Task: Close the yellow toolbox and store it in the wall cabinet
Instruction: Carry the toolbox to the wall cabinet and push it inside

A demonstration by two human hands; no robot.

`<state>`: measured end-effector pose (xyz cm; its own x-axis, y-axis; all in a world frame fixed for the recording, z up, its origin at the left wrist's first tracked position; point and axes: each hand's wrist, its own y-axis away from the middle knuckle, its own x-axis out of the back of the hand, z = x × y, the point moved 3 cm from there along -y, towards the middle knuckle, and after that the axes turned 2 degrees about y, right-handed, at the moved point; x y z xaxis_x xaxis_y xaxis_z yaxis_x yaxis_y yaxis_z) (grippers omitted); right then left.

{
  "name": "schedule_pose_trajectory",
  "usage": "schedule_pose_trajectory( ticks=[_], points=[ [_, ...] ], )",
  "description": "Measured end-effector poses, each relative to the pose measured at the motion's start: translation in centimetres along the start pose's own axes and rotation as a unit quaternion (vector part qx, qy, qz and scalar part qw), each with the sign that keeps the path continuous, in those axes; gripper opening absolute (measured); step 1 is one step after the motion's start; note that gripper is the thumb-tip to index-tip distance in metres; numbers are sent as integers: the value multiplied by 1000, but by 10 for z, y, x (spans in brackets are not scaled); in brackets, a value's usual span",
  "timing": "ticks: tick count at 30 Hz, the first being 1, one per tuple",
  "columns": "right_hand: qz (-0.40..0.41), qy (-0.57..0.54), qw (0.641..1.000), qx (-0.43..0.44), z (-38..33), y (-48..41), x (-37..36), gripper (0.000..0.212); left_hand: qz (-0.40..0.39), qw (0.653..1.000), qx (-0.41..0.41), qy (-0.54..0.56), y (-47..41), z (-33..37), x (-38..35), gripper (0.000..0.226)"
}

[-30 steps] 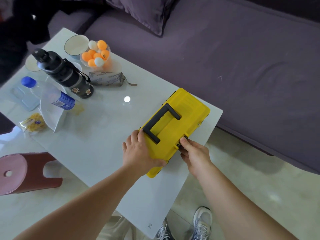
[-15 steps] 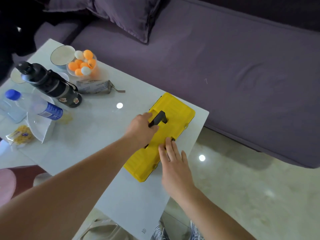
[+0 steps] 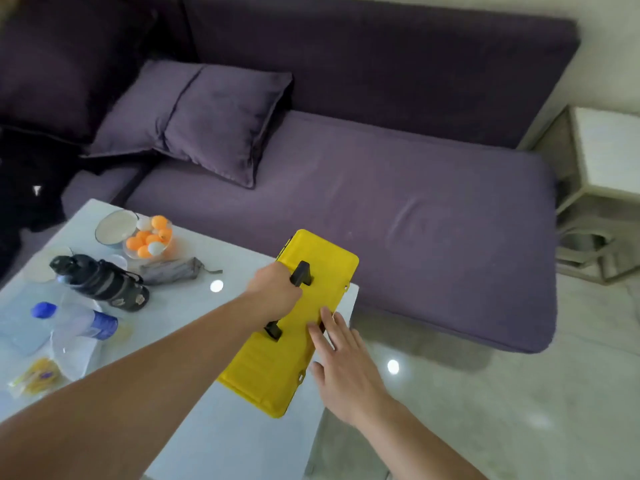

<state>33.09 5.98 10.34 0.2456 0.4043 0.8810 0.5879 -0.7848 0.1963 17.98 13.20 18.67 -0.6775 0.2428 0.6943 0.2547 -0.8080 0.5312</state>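
The yellow toolbox [image 3: 273, 368] lies with its lid down at the right corner of the white glass table [image 3: 194, 403]. Its black handle [image 3: 300, 274] runs along the lid. My left hand [image 3: 277, 289] is wrapped around the middle of that handle. My right hand [image 3: 341, 362] rests with fingers spread against the toolbox's right edge, fingertips on the lid near the latch. No wall cabinet is in view.
On the table's left lie a black bottle [image 3: 100, 282], a clear water bottle [image 3: 76, 320], a bowl of ping-pong balls [image 3: 149, 237], a white bowl [image 3: 116, 226] and a grey pouch [image 3: 173, 270]. A purple sofa [image 3: 398, 209] stands behind; a white side table [image 3: 602, 174] at right.
My left hand went from the toolbox's near edge to gripping the handle. My right hand left the latch and spread flat on the lid's edge. The view tilted up toward the sofa.
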Motion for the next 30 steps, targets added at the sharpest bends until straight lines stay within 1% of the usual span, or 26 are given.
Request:
schedule_pose_trajectory(
  ticks=[3,5,8,12,15,18,21,25,28,30],
  points=[
    [65,-14,998,-10,8,10,85,57,1,998,-47,-32,33,75,38,18],
    [114,-7,993,-13,21,19,148,60,-8,995,-86,-51,57,130,62,15],
    [174,34,984,1,47,40,247,69,-10,989,-133,-64,96,217,95,15],
    [245,85,966,0,90,86,369,67,6,981,-183,-67,150,334,130,17],
    [282,111,953,8,117,119,443,65,21,971,-229,-62,183,417,143,12],
    [316,135,939,5,145,146,499,67,24,962,-267,-56,206,489,142,13],
    [346,145,927,-13,177,169,542,67,9,954,-294,-51,219,549,131,13],
    [368,148,917,-48,224,200,582,69,-22,940,-333,-66,222,625,107,14],
    [381,167,906,-81,258,222,609,69,-46,924,-372,-79,224,679,88,17],
    [386,177,899,-106,280,237,627,70,-54,911,-400,-81,228,714,77,15]
  ],
)
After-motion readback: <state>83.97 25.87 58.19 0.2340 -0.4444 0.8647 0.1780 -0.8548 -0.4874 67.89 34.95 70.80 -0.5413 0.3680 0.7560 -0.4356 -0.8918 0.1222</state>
